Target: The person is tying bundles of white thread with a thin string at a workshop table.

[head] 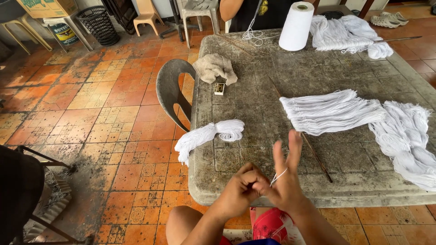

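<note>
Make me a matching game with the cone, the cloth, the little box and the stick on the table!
Things:
1. cone
2. cloth
3. box
4. stick

Descriptions:
A. crumpled, beige, near the table's left edge
B. thin and brown, partly under white string
C. tall, white, standing at the far side
D. small, lying just in front of the cloth

Pairs: 1-C, 2-A, 3-D, 4-B

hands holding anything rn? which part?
Yes: a thin white string. The left hand pinches one end at its fingertips; the string loops around a finger of the right hand. How long it is cannot be told.
</note>
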